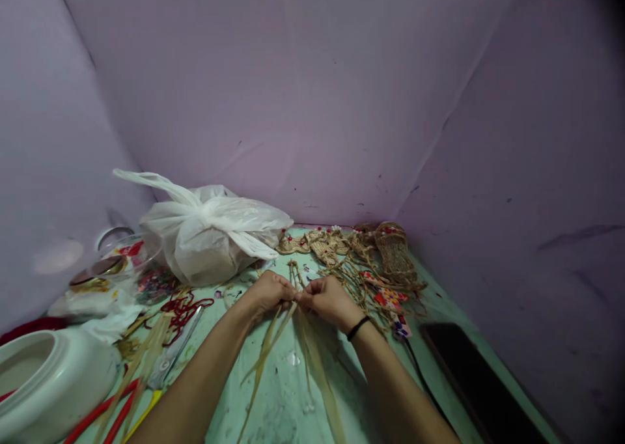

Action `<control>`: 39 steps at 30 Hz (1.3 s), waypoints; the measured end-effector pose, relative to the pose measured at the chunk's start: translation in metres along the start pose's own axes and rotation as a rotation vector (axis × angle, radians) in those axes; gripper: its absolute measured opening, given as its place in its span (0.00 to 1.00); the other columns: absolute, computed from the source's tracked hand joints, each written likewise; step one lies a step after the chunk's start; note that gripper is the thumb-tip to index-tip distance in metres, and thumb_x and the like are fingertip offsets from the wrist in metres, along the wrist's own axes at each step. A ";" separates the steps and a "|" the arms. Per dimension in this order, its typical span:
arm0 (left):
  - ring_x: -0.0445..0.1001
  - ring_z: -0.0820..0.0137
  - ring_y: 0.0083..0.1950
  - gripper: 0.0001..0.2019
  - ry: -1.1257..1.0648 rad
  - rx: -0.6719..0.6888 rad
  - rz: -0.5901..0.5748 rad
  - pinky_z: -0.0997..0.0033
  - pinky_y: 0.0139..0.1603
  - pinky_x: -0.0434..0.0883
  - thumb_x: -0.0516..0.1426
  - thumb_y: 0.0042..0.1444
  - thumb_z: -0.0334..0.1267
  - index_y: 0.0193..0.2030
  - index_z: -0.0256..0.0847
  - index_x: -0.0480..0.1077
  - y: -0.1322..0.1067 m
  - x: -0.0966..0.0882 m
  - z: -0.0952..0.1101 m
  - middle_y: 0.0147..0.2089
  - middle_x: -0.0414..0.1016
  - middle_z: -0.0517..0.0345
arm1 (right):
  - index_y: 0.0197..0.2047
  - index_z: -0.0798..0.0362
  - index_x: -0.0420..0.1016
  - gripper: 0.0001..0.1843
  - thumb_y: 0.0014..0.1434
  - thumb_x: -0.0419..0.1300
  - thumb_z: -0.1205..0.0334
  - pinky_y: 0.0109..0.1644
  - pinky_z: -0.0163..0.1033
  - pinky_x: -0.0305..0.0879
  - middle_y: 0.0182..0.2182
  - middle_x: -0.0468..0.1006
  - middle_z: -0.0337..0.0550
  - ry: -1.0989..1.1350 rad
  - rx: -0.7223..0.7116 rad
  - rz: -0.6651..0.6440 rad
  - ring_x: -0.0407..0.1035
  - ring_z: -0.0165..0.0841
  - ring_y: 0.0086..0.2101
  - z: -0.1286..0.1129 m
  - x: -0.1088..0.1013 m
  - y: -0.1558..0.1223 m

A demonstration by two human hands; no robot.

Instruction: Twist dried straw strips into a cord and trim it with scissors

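My left hand (273, 292) and my right hand (328, 301) meet at the middle of the table, fingertips nearly touching. Both are closed in a pinch on pale, straw-coloured fibre strips (319, 388). Loose ends of the strips trail from my fingers toward me, between my forearms. Beyond the fingertips, thin twisted brown cords (293, 271) stick out; fingers cover the point where they join the strips. A dark band (358, 327) circles my right wrist.
A knotted white plastic bag (209, 235) stands back left. Braided fibre pieces with red beads (332, 245) lie at the wall. Scissors (168, 362), red yarn (183, 314) and a white jar (63, 379) are left; a dark flat object (481, 385) lies right.
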State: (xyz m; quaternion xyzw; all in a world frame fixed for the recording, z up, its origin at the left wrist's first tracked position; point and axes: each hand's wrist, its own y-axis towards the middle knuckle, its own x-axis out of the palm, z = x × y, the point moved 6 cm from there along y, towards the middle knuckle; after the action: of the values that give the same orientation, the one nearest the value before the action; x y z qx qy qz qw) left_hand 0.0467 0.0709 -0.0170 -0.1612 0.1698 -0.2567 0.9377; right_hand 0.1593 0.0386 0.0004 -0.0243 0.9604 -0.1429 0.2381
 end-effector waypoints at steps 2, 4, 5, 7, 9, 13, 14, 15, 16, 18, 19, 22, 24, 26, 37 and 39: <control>0.48 0.82 0.12 0.07 -0.023 -0.016 -0.007 0.77 0.15 0.43 0.55 0.36 0.37 0.17 0.35 0.64 -0.001 0.000 0.000 0.11 0.59 0.65 | 0.15 0.57 0.67 0.09 0.44 0.58 0.65 0.19 0.29 0.50 0.12 0.66 0.35 0.101 0.013 -0.017 0.55 0.22 0.14 -0.001 -0.007 -0.002; 0.48 0.82 0.12 0.07 -0.042 -0.035 -0.005 0.77 0.15 0.42 0.55 0.35 0.37 0.16 0.35 0.64 -0.002 -0.001 0.000 0.10 0.58 0.65 | 0.17 0.56 0.67 0.08 0.43 0.57 0.66 0.19 0.29 0.49 0.12 0.65 0.34 0.141 0.037 -0.012 0.55 0.22 0.14 0.002 -0.024 -0.004; 0.48 0.82 0.12 0.07 -0.048 -0.044 -0.005 0.77 0.15 0.42 0.55 0.35 0.37 0.17 0.35 0.64 -0.002 -0.001 0.000 0.10 0.58 0.66 | 0.17 0.56 0.67 0.07 0.44 0.57 0.65 0.18 0.30 0.48 0.11 0.64 0.33 0.122 0.034 0.019 0.54 0.22 0.14 0.003 -0.037 -0.004; 0.48 0.82 0.12 0.07 -0.064 -0.053 -0.011 0.77 0.15 0.42 0.56 0.35 0.37 0.17 0.34 0.65 -0.003 -0.001 0.000 0.10 0.59 0.66 | 0.17 0.56 0.68 0.08 0.43 0.57 0.64 0.20 0.31 0.49 0.12 0.64 0.36 -0.039 0.032 0.136 0.55 0.24 0.15 0.009 -0.064 -0.005; 0.47 0.82 0.11 0.07 -0.085 -0.064 -0.032 0.77 0.15 0.41 0.56 0.34 0.38 0.17 0.35 0.64 -0.003 -0.001 -0.001 0.10 0.59 0.65 | 0.21 0.57 0.71 0.04 0.42 0.57 0.65 0.22 0.32 0.51 0.16 0.70 0.41 -0.263 0.031 0.338 0.61 0.28 0.19 0.013 -0.090 -0.008; 0.45 0.83 0.10 0.09 -0.127 -0.062 -0.073 0.76 0.14 0.37 0.56 0.33 0.39 0.16 0.36 0.62 -0.003 -0.001 -0.002 0.10 0.58 0.66 | 0.36 0.56 0.74 0.13 0.45 0.55 0.67 0.29 0.34 0.55 0.30 0.77 0.48 -0.495 -0.025 0.673 0.68 0.35 0.31 0.001 -0.103 -0.016; 0.44 0.83 0.10 0.09 -0.134 -0.054 -0.078 0.76 0.14 0.36 0.56 0.33 0.39 0.15 0.36 0.62 -0.003 -0.001 -0.002 0.10 0.57 0.66 | 0.36 0.55 0.74 0.13 0.46 0.54 0.66 0.30 0.34 0.55 0.30 0.77 0.48 -0.486 -0.056 0.658 0.68 0.35 0.31 -0.003 -0.095 -0.015; 0.44 0.83 0.10 0.10 -0.138 -0.048 -0.083 0.76 0.13 0.36 0.57 0.33 0.40 0.15 0.36 0.61 -0.003 -0.001 -0.002 0.10 0.57 0.66 | 0.33 0.55 0.75 0.11 0.47 0.54 0.64 0.30 0.34 0.55 0.29 0.77 0.47 -0.459 -0.084 0.582 0.68 0.34 0.30 -0.006 -0.083 -0.012; 0.43 0.83 0.10 0.10 -0.141 -0.043 -0.088 0.76 0.13 0.35 0.57 0.34 0.40 0.15 0.36 0.61 -0.003 -0.001 -0.002 0.10 0.56 0.67 | 0.30 0.56 0.76 0.10 0.48 0.55 0.62 0.28 0.33 0.55 0.26 0.76 0.45 -0.417 -0.109 0.446 0.67 0.32 0.28 -0.007 -0.067 -0.008; 0.43 0.84 0.10 0.10 -0.142 -0.030 -0.098 0.76 0.13 0.35 0.57 0.35 0.40 0.15 0.36 0.61 -0.002 -0.001 -0.002 0.10 0.55 0.67 | 0.23 0.57 0.76 0.11 0.46 0.57 0.58 0.23 0.31 0.52 0.18 0.72 0.41 -0.336 -0.087 0.140 0.63 0.28 0.21 -0.002 -0.033 0.000; 0.43 0.84 0.10 0.10 -0.140 -0.025 -0.102 0.76 0.13 0.35 0.57 0.35 0.40 0.15 0.36 0.61 -0.002 -0.001 -0.002 0.10 0.55 0.67 | 0.21 0.58 0.75 0.12 0.45 0.57 0.58 0.21 0.31 0.50 0.14 0.69 0.39 -0.307 -0.075 0.046 0.60 0.26 0.19 0.001 -0.020 0.001; 0.44 0.83 0.10 0.09 -0.123 -0.026 -0.101 0.77 0.13 0.36 0.56 0.36 0.39 0.16 0.36 0.62 -0.002 0.000 -0.002 0.10 0.56 0.67 | 0.18 0.58 0.74 0.09 0.42 0.58 0.61 0.19 0.29 0.47 0.11 0.63 0.34 -0.225 -0.062 -0.020 0.55 0.23 0.16 0.009 -0.005 0.006; 0.45 0.83 0.10 0.09 -0.087 -0.037 -0.075 0.77 0.13 0.38 0.55 0.36 0.38 0.15 0.35 0.63 -0.001 0.000 -0.002 0.10 0.57 0.66 | 0.17 0.58 0.73 0.08 0.41 0.57 0.63 0.19 0.29 0.47 0.11 0.62 0.34 -0.185 -0.063 0.000 0.54 0.23 0.16 0.011 -0.006 0.008; 0.46 0.82 0.10 0.08 -0.030 -0.040 -0.035 0.77 0.13 0.39 0.55 0.36 0.36 0.14 0.35 0.62 -0.001 0.001 -0.001 0.09 0.57 0.66 | 0.16 0.58 0.72 0.09 0.41 0.57 0.62 0.19 0.30 0.47 0.10 0.62 0.34 -0.189 -0.065 0.019 0.55 0.23 0.16 0.010 -0.009 0.008; 0.46 0.82 0.10 0.06 -0.007 -0.041 0.014 0.78 0.13 0.41 0.52 0.33 0.29 0.10 0.35 0.60 -0.008 -0.004 0.006 0.07 0.52 0.66 | 0.23 0.56 0.77 0.09 0.44 0.56 0.65 0.24 0.36 0.48 0.23 0.77 0.53 -0.579 -0.200 0.205 0.66 0.35 0.23 -0.031 0.021 -0.022; 0.46 0.83 0.11 0.07 -0.053 -0.045 -0.037 0.79 0.13 0.41 0.55 0.32 0.32 0.11 0.36 0.60 -0.007 -0.004 0.004 0.08 0.53 0.67 | 0.23 0.55 0.77 0.08 0.44 0.56 0.63 0.24 0.35 0.49 0.22 0.76 0.50 -0.517 -0.213 0.146 0.66 0.34 0.23 -0.029 0.021 -0.019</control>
State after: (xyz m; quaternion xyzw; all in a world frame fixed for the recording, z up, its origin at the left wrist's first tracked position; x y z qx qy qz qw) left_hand 0.0422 0.0684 -0.0102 -0.1919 0.1475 -0.2658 0.9332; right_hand 0.1272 0.0252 0.0209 -0.0156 0.8766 -0.0126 0.4809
